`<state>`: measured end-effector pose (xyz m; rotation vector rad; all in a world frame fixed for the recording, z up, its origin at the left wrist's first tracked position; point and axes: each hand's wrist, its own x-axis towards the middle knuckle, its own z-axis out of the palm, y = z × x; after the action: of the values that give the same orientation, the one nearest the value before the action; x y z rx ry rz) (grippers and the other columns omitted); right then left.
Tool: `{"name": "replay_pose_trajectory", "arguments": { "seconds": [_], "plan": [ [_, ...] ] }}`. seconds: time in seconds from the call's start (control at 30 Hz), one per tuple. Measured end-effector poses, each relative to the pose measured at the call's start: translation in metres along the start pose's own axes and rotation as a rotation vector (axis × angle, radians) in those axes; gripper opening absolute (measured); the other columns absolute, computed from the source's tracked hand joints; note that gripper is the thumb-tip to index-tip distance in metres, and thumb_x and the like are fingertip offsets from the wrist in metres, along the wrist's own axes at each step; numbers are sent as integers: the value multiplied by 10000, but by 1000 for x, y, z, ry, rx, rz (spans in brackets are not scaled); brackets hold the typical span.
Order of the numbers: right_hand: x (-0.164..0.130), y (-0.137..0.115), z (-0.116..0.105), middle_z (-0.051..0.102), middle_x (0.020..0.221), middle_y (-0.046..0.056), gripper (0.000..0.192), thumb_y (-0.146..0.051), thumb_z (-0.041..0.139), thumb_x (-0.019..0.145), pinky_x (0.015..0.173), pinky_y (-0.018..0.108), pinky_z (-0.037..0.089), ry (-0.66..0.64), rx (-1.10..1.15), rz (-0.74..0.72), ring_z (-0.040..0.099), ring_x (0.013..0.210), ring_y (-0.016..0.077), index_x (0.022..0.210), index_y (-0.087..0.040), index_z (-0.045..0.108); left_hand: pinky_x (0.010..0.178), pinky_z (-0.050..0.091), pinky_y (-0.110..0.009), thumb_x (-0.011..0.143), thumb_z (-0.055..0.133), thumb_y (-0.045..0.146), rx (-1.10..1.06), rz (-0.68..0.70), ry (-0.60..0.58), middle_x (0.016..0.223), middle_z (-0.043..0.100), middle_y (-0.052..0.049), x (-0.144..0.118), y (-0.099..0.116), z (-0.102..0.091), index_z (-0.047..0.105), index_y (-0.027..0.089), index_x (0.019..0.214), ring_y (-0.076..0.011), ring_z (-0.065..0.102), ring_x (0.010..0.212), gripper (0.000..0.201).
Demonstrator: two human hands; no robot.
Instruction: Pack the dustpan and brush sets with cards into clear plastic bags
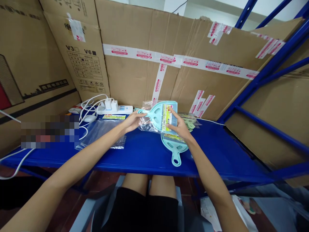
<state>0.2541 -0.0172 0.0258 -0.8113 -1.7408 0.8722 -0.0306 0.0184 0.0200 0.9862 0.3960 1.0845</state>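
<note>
Between my two hands a light turquoise dustpan (156,116) is held up over the table, turned sideways. My left hand (133,122) is closed around its handle end. At its wide end, my right hand (180,127) grips the edge, with fingers on the yellow printed label (166,117). Below it on the table lies a second turquoise dustpan (175,149), its looped handle pointing toward me; my right wrist partly covers it. Clear plastic wrapping (146,125) lies behind and under the held dustpan.
A blue table (142,154) stands before cardboard walls (130,25). At the back left are a white power strip (125,110) with plugs and cables, and clear plastic bags (96,132). Green packaged items (190,122) lie at the back right. A blue metal frame (263,77) rises on the right.
</note>
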Motion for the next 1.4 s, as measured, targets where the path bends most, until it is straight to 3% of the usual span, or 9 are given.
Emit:
{"name": "replay_pose_trajectory", "arguments": {
  "seconds": [0.1,0.2,0.37,0.53,0.67,0.87,1.1,1.3,1.4],
  "plan": [
    [0,1,3,371,1728,-33,916,-456,896,797,1344,537,175,2,-56,-14,263,1629,310,1609,-408,475,1003,629,-462,900,696,49,-10,-12,54,1136,805,-163,2,-7,1,672,105,1379,-278,791,1015,484],
    [0,1,6,466,1674,-9,967,-451,877,818,1326,545,244,53,10,24,340,1596,297,1652,-414,389,1001,639,-465,915,660,32,-39,-26,119,1076,815,-178,2,-10,2,700,59,1300,-275,803,973,388],
    [3,1,4,737,1317,22,860,-432,797,861,1162,475,508,428,215,203,652,1305,259,1631,-382,417,1052,622,-494,905,623,8,-70,-48,152,1094,815,-189,0,-15,8,730,38,1194,-291,802,1021,310],
    [9,1,2,815,1123,76,443,-517,635,937,973,506,626,162,596,467,741,1160,327,1270,-234,707,1073,610,-491,924,619,3,-48,-39,174,1077,816,-189,-2,-21,15,735,34,1100,-276,806,1008,213],
    [12,7,-4,833,1024,64,237,-322,729,852,927,454,650,229,605,439,787,1043,300,1065,-219,720,1023,630,-505,1037,622,227,-53,-106,153,1118,796,-227,-2,-22,15,682,64,1081,-305,802,1041,179],
    [9,13,-11,837,940,29,445,-148,846,734,809,416,683,344,532,425,806,854,255,1145,-239,704,968,642,-518,1056,604,395,-30,-207,189,1075,786,-229,-1,-25,3,547,163,892,-307,814,988,290],
    [10,10,-21,816,826,26,270,-283,794,864,486,291,590,388,484,469,731,573,191,1117,-221,722,990,632,-515,996,683,465,-24,-190,163,1134,770,-198,2,-23,-9,583,171,930,-316,807,1001,317],
    [8,3,-27,820,870,56,242,-261,703,915,513,277,579,406,479,447,749,619,192,1150,-203,720,955,653,-486,1009,629,556,-24,-180,129,1206,734,-190,1,-19,-7,675,141,1158,-320,800,1023,443],
    [8,0,-26,817,893,65,278,-391,617,969,584,288,616,406,546,441,764,713,196,1130,-197,736,939,663,-428,1030,598,536,-63,-150,136,1188,727,-190,1,-17,-5,677,130,1164,-305,793,1030,435]
  ]
}}
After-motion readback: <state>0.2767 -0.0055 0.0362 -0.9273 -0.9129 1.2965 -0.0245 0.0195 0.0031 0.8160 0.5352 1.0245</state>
